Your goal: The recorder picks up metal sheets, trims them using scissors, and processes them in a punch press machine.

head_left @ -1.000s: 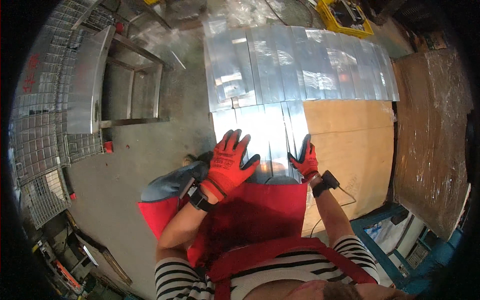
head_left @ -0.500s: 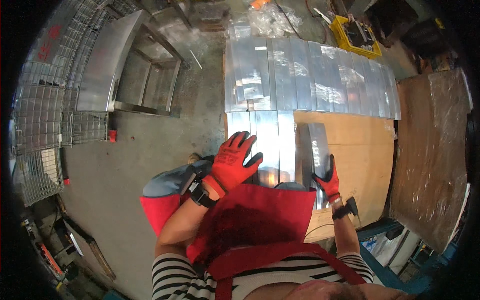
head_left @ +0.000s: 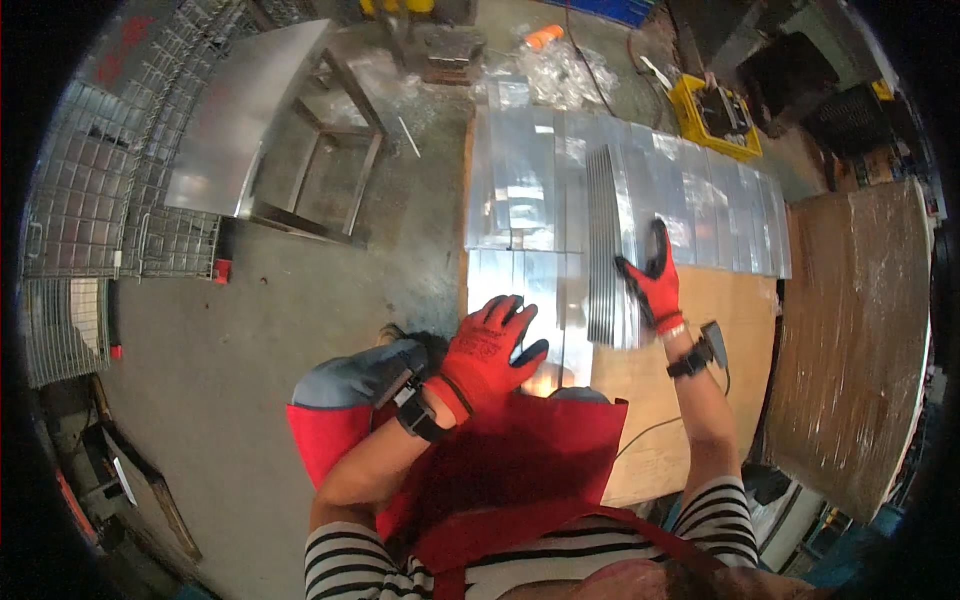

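A metal stack (head_left: 604,245) is held by the right hand (head_left: 657,287) midway between the side edges of the brown board (head_left: 705,365), the left hand (head_left: 490,350) spread near the left edge; likely stiff, heavy and slippery, it is best gripped along both long sides

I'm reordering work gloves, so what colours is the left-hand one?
The left glove is red with black tips, best seen in the head view.
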{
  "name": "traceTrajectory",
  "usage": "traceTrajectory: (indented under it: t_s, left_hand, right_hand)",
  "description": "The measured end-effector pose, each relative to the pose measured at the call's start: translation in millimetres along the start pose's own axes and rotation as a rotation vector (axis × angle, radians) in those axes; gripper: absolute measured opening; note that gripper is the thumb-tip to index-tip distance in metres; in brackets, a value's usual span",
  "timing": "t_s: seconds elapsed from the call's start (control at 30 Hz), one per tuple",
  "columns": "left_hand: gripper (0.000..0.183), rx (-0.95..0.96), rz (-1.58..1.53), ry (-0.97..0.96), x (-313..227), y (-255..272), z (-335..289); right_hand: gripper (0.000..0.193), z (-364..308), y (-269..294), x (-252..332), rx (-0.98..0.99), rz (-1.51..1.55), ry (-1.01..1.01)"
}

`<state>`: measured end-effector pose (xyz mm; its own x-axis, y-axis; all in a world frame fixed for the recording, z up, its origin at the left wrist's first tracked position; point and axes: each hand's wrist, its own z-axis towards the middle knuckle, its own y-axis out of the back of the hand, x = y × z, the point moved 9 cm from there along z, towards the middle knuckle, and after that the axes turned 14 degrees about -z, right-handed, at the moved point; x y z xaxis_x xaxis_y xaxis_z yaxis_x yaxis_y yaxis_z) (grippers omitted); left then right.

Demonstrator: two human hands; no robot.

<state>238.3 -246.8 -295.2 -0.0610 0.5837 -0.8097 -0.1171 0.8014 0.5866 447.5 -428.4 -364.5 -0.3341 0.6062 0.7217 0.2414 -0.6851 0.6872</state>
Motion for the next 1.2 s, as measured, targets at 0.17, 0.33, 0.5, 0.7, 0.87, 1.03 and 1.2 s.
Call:
traceTrajectory:
  t_s: [0.17, 0.33, 0.5, 0.7, 0.87, 1.03, 1.2]
  left_hand:
    - [0.051, 0.034, 0.008, 0.029, 2.9, 9.4, -12.8]
    - [0.054, 0.072, 0.069, 0.038, 9.1, 6.6, -15.3]
    - [0.053, 0.093, 0.084, 0.047, 14.1, -2.4, -7.3]
    - [0.053, 0.084, 0.081, 0.021, 13.0, -4.7, 7.5]
    - [0.054, 0.180, 0.097, 0.053, 12.9, -31.3, 13.9]
    - [0.055, 0.204, 0.134, 0.039, 11.7, -43.8, 15.8]
    - [0.055, 0.194, 0.131, 0.028, 13.8, -44.8, 15.6]
  right_hand:
    - [0.092, 98.9, -48.0, 35.4, -0.041, -0.193, 0.055]
    - [0.092, 148.9, -127.4, -31.4, 0.211, -0.275, -0.087]
    - [0.073, 122.2, -137.0, -33.3, 0.240, 0.183, -0.173]
    - [0.063, -14.0, -61.4, -6.0, -0.202, -0.205, 0.157]
    - [0.088, -182.3, -96.6, -87.2, -0.016, -0.448, -0.092]
    - [0.097, -185.2, -100.1, -57.8, 0.105, -0.680, -0.062]
    - [0.081, -180.3, -61.2, -129.4, 0.062, -0.310, -0.064]
